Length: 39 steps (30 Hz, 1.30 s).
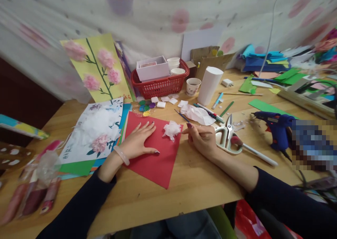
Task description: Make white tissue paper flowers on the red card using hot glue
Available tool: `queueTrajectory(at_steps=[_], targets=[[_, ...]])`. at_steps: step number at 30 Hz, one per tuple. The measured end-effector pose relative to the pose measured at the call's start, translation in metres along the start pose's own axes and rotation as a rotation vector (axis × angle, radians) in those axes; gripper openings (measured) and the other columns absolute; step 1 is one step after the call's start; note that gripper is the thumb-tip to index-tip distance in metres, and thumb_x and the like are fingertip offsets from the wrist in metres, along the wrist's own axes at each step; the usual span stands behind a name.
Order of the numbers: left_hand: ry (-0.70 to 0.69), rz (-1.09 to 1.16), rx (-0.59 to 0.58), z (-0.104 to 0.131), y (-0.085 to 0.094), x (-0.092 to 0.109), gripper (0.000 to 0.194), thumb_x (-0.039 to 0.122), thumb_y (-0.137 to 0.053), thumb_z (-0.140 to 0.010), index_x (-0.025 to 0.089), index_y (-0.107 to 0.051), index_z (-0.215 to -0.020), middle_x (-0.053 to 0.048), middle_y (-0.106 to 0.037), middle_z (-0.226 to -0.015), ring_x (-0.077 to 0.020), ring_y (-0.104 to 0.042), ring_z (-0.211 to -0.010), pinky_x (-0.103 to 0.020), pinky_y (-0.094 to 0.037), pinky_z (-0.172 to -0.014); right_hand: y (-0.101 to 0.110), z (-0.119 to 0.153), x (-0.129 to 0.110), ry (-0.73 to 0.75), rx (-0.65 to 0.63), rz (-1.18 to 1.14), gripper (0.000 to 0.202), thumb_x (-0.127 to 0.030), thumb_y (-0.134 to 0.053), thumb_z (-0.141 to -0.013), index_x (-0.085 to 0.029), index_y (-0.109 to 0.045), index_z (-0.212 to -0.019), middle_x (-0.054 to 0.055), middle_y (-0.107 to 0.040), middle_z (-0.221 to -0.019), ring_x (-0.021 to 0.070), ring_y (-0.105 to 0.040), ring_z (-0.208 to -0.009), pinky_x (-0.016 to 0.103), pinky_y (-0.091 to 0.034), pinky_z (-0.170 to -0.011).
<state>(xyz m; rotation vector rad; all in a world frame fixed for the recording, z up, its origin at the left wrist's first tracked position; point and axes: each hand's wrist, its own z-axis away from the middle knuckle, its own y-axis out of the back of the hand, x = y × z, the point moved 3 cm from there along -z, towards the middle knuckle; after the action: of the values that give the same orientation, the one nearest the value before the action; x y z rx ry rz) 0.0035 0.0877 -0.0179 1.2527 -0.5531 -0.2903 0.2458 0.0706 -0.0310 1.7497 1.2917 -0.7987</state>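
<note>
My left hand (pixel 138 139) lies flat with its fingers spread, pressing on a sheet of red paper (pixel 160 161). A white crumpled tissue flower (pixel 172 130) rests near the sheet's upper right corner. Just to the right of it, my right hand (pixel 202 140) is closed in a writing grip on a thin stick-like tool (pixel 185 131), its tip close to the petals. Most of this tool is hidden by the fingers, so I cannot tell its exact kind. White-handled scissors (pixel 223 135) and a soft makeup-type brush (pixel 259 154) lie beyond my right hand.
A blue glue gun (pixel 276 123) lies at the right. Behind stand a red basket (pixel 162 86), a paper cup (pixel 193 87) and a white paper roll (pixel 210 86). At the left are white tissue pieces (pixel 96 126) and a yellow flower picture (pixel 106 44). Paint pots (pixel 146 108) sit mid-table.
</note>
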Motion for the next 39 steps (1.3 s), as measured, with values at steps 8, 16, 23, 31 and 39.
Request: queueTrajectory(at_steps=[8, 16, 23, 31, 39], targets=[[-0.014, 0.102, 0.086, 0.017, 0.013, 0.001, 0.071, 0.061, -0.058, -0.080, 0.020, -0.052, -0.137, -0.011, -0.043, -0.149, -0.0294, -0.032, -0.142, -0.050, -0.017, -0.118, 0.005, -0.003, -0.011, -0.033, 0.011, 0.004, 0.057, -0.055, -0.046, -0.094, -0.016, -0.073, -0.062, -0.002, -0.048, -0.037, 0.0081, -0.043, -0.032, 0.020, -0.032, -0.035], [0.568, 0.101, 0.681, 0.098, 0.073, -0.070, 0.027, 0.040, -0.054, -0.080, 0.023, -0.072, -0.092, -0.005, -0.075, -0.097, -0.0270, -0.069, -0.093, -0.039, -0.050, -0.088, 0.005, -0.002, -0.020, -0.025, 0.044, 0.001, 0.064, -0.061, -0.040, -0.094, -0.018, -0.068, -0.055, -0.001, -0.047, -0.035, 0.0089, -0.043, -0.031, 0.023, -0.032, -0.034], [0.557, 0.210, 0.486, 0.086, 0.048, -0.078, 0.043, 0.042, -0.057, -0.078, 0.022, -0.059, -0.116, -0.007, -0.075, -0.105, -0.0189, -0.068, -0.056, -0.032, -0.054, -0.063, 0.006, -0.003, -0.023, 0.011, 0.056, -0.002, 0.061, -0.057, -0.044, -0.094, -0.018, -0.066, -0.053, -0.002, -0.046, -0.035, 0.0083, -0.041, -0.031, 0.023, -0.032, -0.034], [0.541, 0.121, 0.509, 0.082, 0.057, -0.075, 0.039, 0.032, -0.052, -0.078, 0.023, -0.054, -0.117, -0.005, -0.077, -0.093, -0.0254, -0.072, -0.086, -0.034, -0.052, -0.078, 0.006, -0.004, -0.025, 0.042, 0.065, 0.004, 0.061, -0.055, -0.043, -0.095, -0.018, -0.064, -0.052, -0.002, -0.045, -0.034, 0.0079, -0.041, -0.030, 0.023, -0.030, -0.033], [0.552, 0.516, 0.691, 0.091, 0.055, -0.088, 0.050, 0.037, -0.069, -0.066, 0.021, -0.054, -0.112, -0.004, -0.075, -0.083, -0.0249, -0.072, -0.084, -0.034, -0.054, -0.075, 0.007, -0.003, -0.025, 0.023, 0.057, 0.023, 0.063, -0.057, -0.043, -0.094, -0.018, -0.065, -0.051, -0.001, -0.046, -0.035, 0.0082, -0.042, -0.031, 0.023, -0.032, -0.035]])
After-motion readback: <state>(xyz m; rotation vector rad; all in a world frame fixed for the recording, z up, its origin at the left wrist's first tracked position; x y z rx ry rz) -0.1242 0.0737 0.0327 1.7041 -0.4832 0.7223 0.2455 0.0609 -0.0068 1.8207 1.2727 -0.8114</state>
